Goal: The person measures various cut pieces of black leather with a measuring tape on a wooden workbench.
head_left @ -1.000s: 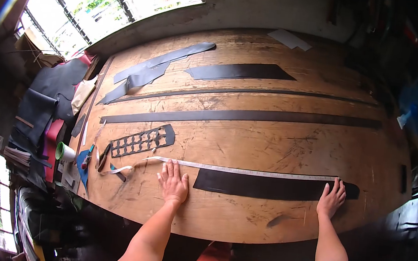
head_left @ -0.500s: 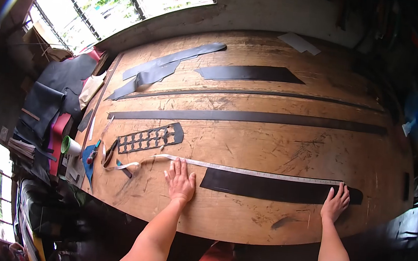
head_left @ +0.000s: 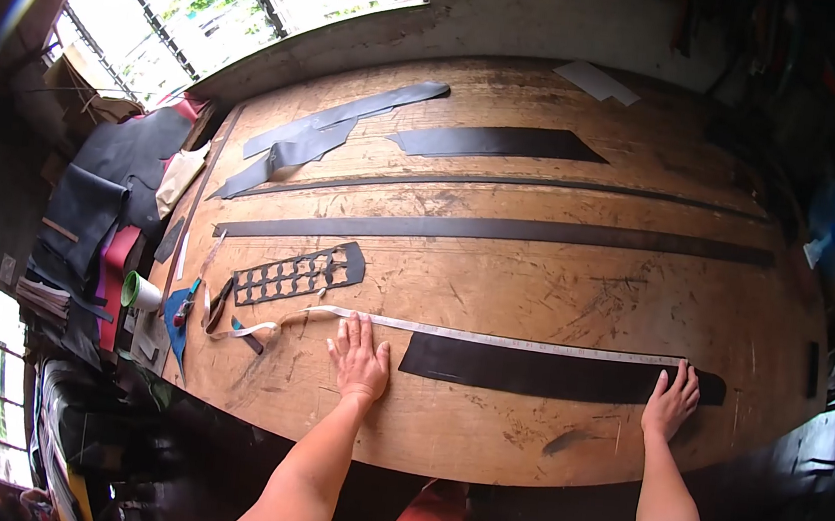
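Note:
A white tape measure runs along the upper edge of a dark strip of leather-like material on the wooden table. My left hand lies flat with fingers spread, its fingertips on the tape left of the strip. Near the strip's right end, my right hand has bent fingers closed on the end of the tape, pressing it to the dark material. Past my left hand, the loose tape curls away to the left. Part of the strip is hidden under my right hand.
Beyond the tape lie a punched dark piece, a long dark strip and a wide offcut. A green-white roll stands by the table's left edge, near stacked sheets. White paper lies at the back.
The view has shifted very slightly. Both hands, the tape measure and the dark strip keep their places.

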`<state>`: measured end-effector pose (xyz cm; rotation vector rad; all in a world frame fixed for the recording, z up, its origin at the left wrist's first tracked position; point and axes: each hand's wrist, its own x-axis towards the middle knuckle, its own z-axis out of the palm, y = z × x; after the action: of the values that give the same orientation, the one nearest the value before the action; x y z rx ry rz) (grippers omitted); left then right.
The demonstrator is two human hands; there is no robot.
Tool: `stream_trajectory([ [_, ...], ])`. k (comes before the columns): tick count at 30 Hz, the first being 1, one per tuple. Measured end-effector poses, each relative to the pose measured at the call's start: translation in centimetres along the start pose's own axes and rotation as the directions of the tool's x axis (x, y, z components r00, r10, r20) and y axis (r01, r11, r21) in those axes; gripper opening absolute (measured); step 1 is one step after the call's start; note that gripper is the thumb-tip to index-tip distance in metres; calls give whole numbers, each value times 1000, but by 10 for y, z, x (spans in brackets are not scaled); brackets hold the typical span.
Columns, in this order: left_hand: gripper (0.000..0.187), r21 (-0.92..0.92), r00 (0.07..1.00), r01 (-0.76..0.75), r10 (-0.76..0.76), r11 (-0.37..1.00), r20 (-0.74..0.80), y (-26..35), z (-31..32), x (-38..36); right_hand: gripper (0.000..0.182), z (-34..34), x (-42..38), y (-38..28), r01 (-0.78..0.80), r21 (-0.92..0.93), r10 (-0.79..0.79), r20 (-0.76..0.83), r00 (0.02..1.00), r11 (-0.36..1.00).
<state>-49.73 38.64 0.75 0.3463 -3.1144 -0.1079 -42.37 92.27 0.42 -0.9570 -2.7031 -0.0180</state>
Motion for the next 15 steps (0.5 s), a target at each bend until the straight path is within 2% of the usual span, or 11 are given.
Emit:
stream_trajectory([
  [15,68,16,1000,-6,6,1000,0,1,2,1,50,-1,0,1,21,39,-20,-26,999,999],
])
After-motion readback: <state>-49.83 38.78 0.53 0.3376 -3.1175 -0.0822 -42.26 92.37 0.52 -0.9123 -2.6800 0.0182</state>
